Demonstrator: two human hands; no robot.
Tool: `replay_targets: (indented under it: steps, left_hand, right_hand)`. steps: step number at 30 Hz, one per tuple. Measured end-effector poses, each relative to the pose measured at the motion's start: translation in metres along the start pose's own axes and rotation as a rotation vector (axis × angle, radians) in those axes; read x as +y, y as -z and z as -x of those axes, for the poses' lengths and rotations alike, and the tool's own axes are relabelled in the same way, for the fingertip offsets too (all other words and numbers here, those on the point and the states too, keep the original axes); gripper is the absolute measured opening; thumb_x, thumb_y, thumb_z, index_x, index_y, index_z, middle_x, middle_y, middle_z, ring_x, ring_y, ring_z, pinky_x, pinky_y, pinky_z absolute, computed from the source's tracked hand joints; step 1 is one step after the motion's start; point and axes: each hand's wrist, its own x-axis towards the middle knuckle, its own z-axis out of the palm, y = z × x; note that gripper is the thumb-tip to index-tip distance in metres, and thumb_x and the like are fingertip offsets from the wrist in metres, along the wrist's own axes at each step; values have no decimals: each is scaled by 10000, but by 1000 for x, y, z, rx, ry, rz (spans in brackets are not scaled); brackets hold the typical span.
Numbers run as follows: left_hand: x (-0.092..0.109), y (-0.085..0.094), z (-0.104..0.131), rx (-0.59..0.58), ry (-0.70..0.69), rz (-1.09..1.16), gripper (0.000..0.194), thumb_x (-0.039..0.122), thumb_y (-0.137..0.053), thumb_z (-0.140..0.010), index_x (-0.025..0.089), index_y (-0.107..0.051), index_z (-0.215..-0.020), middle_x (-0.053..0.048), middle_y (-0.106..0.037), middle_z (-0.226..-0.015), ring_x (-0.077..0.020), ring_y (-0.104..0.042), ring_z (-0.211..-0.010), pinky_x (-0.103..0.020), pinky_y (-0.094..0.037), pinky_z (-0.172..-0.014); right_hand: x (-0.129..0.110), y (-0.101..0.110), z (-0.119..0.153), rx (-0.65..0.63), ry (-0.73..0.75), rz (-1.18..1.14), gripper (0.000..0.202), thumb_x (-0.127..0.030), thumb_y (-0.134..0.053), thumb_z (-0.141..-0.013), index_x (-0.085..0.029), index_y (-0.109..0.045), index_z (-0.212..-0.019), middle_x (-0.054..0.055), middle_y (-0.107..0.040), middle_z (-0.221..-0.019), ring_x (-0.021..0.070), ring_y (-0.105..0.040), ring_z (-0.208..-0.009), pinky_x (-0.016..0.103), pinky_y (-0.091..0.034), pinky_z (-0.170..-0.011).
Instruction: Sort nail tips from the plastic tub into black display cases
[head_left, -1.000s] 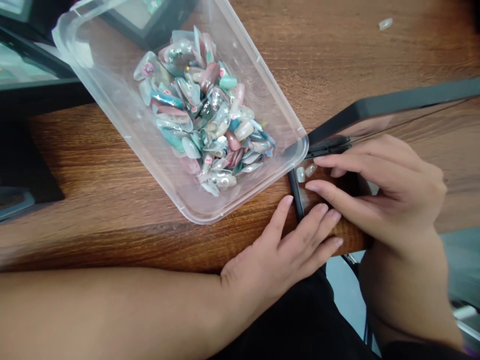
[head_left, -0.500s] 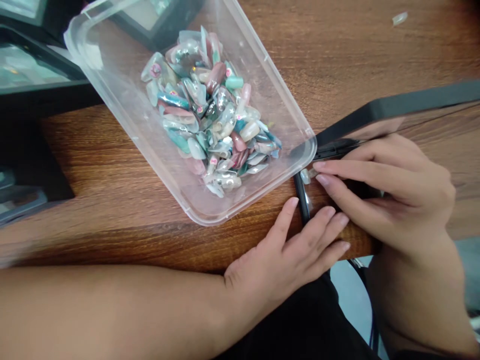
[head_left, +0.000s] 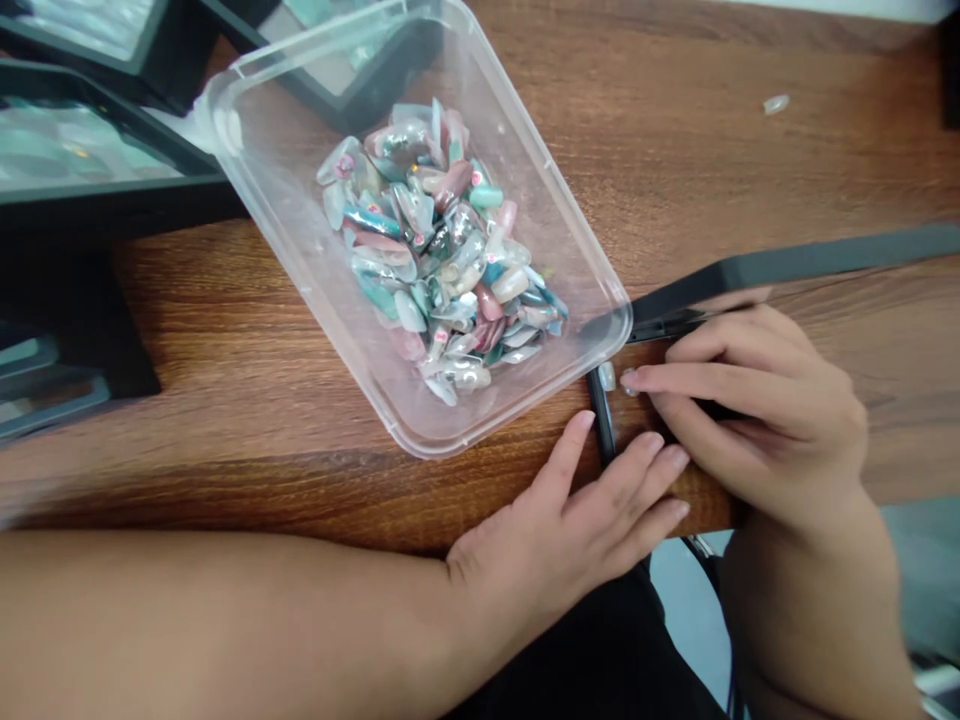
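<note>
A clear plastic tub (head_left: 330,330) holds a heap of press-on nails (head_left: 450,250) in pink, teal, silver and clear. My left hand (head_left: 570,500) lies with its fingers spread at the table's near edge, beside the thin black rim (head_left: 602,415) of a case, and holds nothing. My right hand (head_left: 757,400) reaches in from the right, index finger and thumb drawn together at a small glossy press-on nail (head_left: 628,388), partly hidden by the fingertip. Just left of it lies another pale press-on nail (head_left: 607,376), by the tub's corner.
Behind my right hand stands a raised black panel (head_left: 825,260), with a reflective inner side. Black trays (head_left: 97,210) with teal contents stand at the left. A single clear nail (head_left: 776,104) lies on the wooden table (head_left: 675,120) at the far right.
The view has shifted slightly. My right fingertips have moved a little down and left relative to the panel, with the thumb now drawn back behind the index finger. My left hand stays nearly still.
</note>
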Motion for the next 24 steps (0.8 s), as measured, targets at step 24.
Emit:
replay_targets:
  steps: [24]
  left_hand:
    - [3,3,-3,-65,-4,-71,603,300,-200,-1115,393,-275,-1706,7,-296,-1800,-202,-319,-1664,-512,-473,-1286]
  right_hand:
    - [-24,12,11,166,7,88,388,3,-797,-806,-223,-777,-1120,17,-742,-872,183,-655,-764,398,-520,-752]
